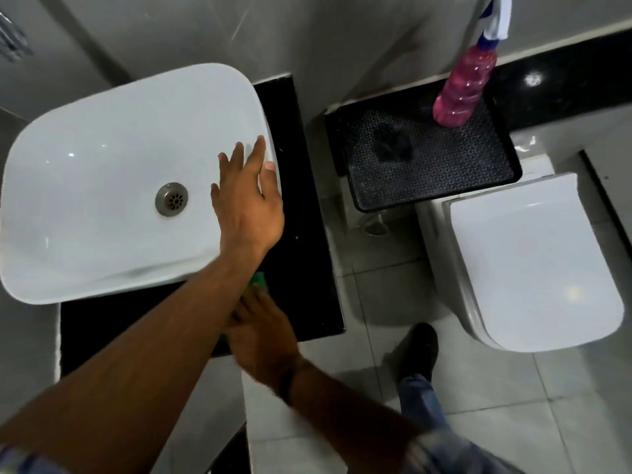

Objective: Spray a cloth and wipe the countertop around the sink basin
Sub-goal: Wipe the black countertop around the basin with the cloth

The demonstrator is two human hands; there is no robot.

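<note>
A white sink basin (102, 186) sits on a black countertop (304, 206). My left hand (248, 196) rests flat on the basin's right rim, fingers spread, holding nothing. My right hand (263, 333) presses a green cloth (257, 279) onto the countertop at the basin's front right corner; my left forearm crosses over it and hides most of the cloth. A pink spray bottle (463, 88) with a blue and white trigger stands on a black patterned tray (410, 172) to the right.
A white toilet (533, 265) with its lid closed stands right of the counter, below the tray. A black ledge (564, 80) runs along the back wall. My shoe (419, 350) is on the grey tiled floor (376, 268) between counter and toilet.
</note>
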